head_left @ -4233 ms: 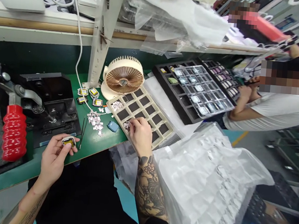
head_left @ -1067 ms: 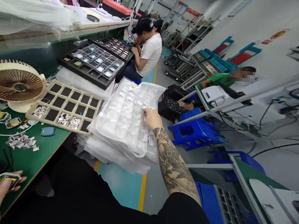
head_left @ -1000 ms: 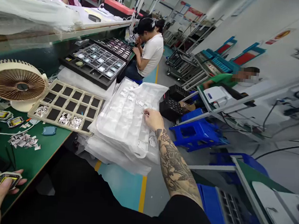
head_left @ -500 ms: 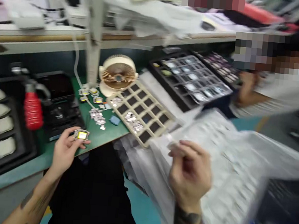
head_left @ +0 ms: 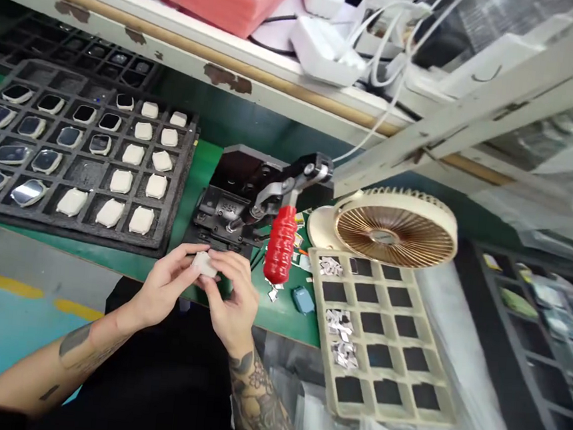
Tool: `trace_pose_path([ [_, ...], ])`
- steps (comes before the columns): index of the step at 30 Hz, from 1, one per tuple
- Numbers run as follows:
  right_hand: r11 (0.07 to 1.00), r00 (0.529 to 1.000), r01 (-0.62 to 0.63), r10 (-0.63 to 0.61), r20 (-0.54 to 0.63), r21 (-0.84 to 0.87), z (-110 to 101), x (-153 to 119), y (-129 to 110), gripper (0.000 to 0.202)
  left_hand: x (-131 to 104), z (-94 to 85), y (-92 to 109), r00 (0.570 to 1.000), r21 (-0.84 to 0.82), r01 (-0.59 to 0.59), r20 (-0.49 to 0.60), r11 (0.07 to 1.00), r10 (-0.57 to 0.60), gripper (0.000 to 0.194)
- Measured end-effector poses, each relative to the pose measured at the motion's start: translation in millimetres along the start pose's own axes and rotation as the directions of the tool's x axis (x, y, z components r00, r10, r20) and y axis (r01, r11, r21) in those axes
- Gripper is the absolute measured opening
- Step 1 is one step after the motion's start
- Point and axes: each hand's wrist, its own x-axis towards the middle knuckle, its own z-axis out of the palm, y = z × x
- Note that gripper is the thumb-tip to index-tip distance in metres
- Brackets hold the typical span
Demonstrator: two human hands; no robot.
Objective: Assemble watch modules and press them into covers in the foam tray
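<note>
A small pale watch case point(head_left: 205, 263) is held between both hands at the front edge of the green bench. My left hand point(head_left: 162, 291) pinches it from the left, and my right hand point(head_left: 234, 291) grips its right side. My fingers cover part of it, and its underside is hidden. Right behind the hands stands a black toggle-clamp press point(head_left: 230, 207) with a red ribbed handle point(head_left: 280, 244). To the left, a dark compartment tray point(head_left: 87, 172) holds several pale watch cases and several watches with dark, shiny faces.
A beige fan point(head_left: 390, 227) stands right of the press. In front of it lies a cream compartment tray point(head_left: 388, 344) with small silvery pieces in some cells. A blue block point(head_left: 303, 299) sits beside it. Overhead runs a shelf point(head_left: 180, 55); a black tray point(head_left: 502, 327) is at far right.
My view has swung left. My hands, wide apart before, have come together on the pale watch case. The left hand earlier held a small framed part with a yellow-edged label; the right hand's item was blurred.
</note>
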Motion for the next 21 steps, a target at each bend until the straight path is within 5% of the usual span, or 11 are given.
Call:
trace_pose_path([
  [5,0.994,0.992,-0.113,0.113,-0.048,0.017,2,-7,2,0.035,7,1.7,-4,1.000,-0.014,-0.002,-0.007,1.000,0.001,0.031],
  [9,0.958,0.963,-0.244,0.257,-0.077,0.150,-9,-11,5,0.025,14,5.2,-7,0.991,-0.063,0.053,0.124,0.997,-0.045,0.048],
  [12,0.940,0.954,-0.269,0.290,-0.077,0.210,-16,-14,9,0.018,19,8.9,-9,0.982,-0.052,0.076,0.179,0.996,-0.066,0.038],
  [21,0.967,0.965,-0.229,0.240,-0.102,0.112,-12,-19,3,0.011,14,10.3,-21,0.987,0.186,-0.144,0.092,0.972,0.128,0.027],
])
